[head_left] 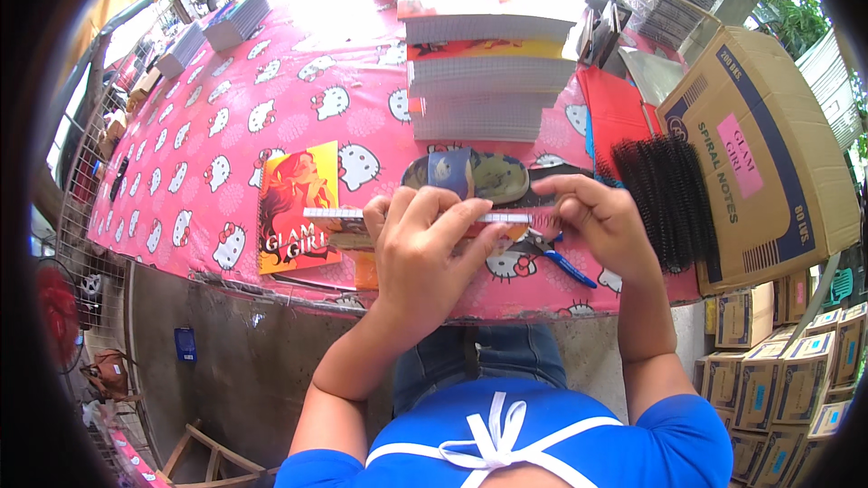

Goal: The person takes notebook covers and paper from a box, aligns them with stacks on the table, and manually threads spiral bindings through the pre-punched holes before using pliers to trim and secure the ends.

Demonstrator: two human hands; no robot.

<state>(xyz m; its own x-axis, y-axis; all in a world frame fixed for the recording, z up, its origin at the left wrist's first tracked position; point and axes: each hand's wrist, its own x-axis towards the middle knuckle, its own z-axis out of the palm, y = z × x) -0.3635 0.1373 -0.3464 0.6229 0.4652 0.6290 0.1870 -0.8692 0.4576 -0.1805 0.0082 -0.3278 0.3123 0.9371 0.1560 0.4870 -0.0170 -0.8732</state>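
Observation:
My left hand grips a notebook held edge-on above the table, thumb on the near side and fingers over the top edge. At its right end my right hand is bent in, index finger stretched toward the notebook and the other fingers curled; a thin coil seems to show there, too small to be sure. Just below lie pliers with blue handles. A blue-strapped slipper rests behind the notebook. Left of my left hand lies a finished-looking notebook with a yellow and red cover.
Tall stacks of notebooks stand behind the slipper. Black spiral coils are piled at the right, against a large cardboard box. A pink patterned cloth covers the table. More boxes are stacked on the floor at right.

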